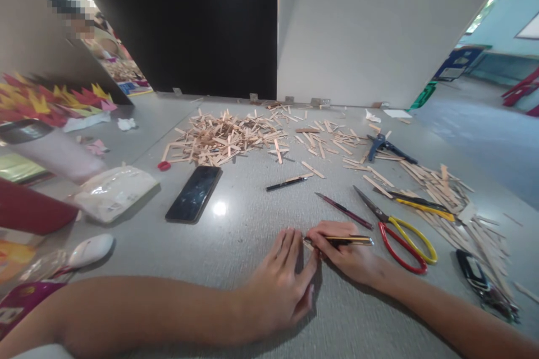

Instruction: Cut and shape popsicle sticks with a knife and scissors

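Observation:
My right hand [343, 252] is closed around a black-and-yellow pencil [351, 240], which lies almost level with its tip end towards my left hand. Between the two hands a small pale piece of wooden stick [309, 245] shows, mostly covered by fingers. My left hand [286, 275] steadies it against the grey table with its fingertips and thumb. Just beyond the right hand lie a dark red pen [343, 210] and scissors [389, 220] with one red and one yellow handle. Farther off, a black pen [287, 183] rests beside a stick.
A heap of wooden sticks [227, 137] covers the back middle of the table. Blue-handled cutters [379, 146], a yellow utility knife [425, 208] and keys [484, 283] lie right. A phone [194, 194], tissue pack [115, 192] and white mouse [91, 249] are left. Upright boards [379, 28] stand behind.

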Demonstrator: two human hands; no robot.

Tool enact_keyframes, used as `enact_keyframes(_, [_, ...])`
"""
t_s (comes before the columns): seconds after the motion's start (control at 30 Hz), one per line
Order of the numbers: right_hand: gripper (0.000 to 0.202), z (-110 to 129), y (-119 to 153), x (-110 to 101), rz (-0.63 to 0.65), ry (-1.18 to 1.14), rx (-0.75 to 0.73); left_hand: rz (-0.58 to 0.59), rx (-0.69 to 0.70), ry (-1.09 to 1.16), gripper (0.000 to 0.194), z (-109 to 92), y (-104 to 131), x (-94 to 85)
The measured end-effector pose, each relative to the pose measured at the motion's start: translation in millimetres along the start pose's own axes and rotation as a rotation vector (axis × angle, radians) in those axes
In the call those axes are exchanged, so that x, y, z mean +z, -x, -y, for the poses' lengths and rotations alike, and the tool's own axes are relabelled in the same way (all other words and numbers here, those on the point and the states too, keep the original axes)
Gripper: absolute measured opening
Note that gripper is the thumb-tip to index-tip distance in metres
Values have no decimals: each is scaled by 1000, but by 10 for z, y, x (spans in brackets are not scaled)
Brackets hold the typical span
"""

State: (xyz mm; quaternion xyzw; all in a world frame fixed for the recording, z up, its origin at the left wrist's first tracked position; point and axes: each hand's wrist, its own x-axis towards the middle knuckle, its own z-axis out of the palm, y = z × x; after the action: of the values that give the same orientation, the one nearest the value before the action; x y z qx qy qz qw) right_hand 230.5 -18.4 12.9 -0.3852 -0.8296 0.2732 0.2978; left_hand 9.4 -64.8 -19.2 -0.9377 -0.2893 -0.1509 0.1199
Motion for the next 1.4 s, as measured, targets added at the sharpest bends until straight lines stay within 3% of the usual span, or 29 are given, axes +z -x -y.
enact_keyframes(0.4, [65, -10, 28, 3, 64, -71, 31, 99, 17, -17, 64, 15, -11, -45])
enact_keyframes(0.63, [56, -87, 49, 35, 91, -117, 0, 136, 62, 74, 48, 40, -18, -49])
enact_keyframes(0.9, [54, -90, 62, -25, 94, -102, 37, 269, 112, 40, 57, 73, -90, -132])
enact_keyframes(1.2, [47, -43, 43, -21, 45, -155, 113, 218, 119, 63, 43, 91, -95, -167])
enact_keyframes(1.4, [35, -49, -36, -8, -126, -336, 309, 148, 94, 92, 47, 89, -51, -128])
